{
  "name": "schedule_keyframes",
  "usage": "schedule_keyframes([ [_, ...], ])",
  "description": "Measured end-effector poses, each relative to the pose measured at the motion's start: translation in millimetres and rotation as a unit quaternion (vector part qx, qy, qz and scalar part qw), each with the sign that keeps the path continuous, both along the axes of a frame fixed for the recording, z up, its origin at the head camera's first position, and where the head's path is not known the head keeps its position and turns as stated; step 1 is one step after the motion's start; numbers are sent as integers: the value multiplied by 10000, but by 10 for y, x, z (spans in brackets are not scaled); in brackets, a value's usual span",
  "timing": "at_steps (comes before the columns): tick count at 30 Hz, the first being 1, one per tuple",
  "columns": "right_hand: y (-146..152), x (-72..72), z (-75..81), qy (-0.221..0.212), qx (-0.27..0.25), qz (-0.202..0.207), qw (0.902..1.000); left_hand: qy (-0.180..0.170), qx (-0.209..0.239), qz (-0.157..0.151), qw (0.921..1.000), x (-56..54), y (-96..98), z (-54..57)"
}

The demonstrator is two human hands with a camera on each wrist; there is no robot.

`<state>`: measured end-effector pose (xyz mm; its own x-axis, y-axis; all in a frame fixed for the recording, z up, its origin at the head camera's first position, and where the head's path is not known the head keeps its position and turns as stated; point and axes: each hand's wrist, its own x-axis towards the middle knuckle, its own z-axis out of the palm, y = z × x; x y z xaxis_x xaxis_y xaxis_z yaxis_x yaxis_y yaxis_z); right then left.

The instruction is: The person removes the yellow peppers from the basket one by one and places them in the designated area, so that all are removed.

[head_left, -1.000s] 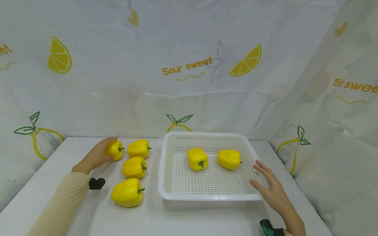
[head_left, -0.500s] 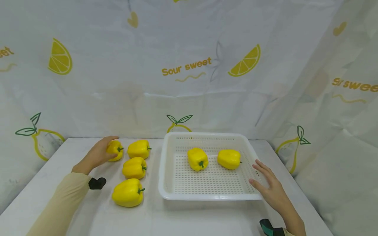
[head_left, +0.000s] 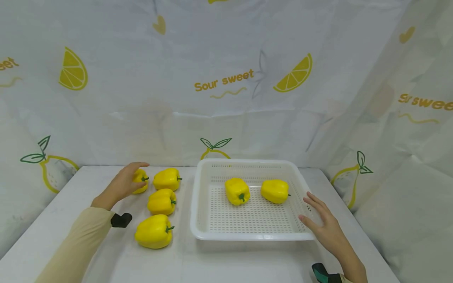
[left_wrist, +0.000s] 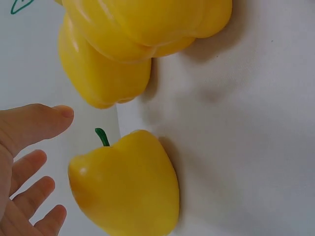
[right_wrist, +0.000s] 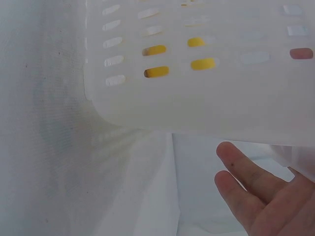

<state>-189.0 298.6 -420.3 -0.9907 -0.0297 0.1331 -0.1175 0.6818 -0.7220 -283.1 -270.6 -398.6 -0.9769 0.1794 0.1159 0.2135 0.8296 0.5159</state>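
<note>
My left hand hovers over the far-left yellow bell pepper, partly hiding it in the head view. In the left wrist view, a gap shows between my spread fingers and a bell pepper with a green stem. To its right lie three more bell peppers, at the back, in the middle and at the front. My right hand is at the right side of a white plastic basket, fingers extended along its rim. Two bell peppers lie inside the basket.
The white table ends at the back against a hanging sheet printed with lemons. Another stretch of this sheet runs along the right side. The basket's slotted wall fills the top of the right wrist view.
My left hand has shifted slightly right and lifted a little, covering more of the far-left bell pepper, which stays put. My right hand and the basket have kept their places.
</note>
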Motion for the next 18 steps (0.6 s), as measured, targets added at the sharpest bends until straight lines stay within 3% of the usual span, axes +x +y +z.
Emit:
schedule_keyframes([
  [7,5,-6,-3,10,-5,0,10000,157,-31,-52,9999,6,89,28],
  [18,2,-3,4,-22,-1,-7,10000,75,-22,-146,9999,3,223,83],
])
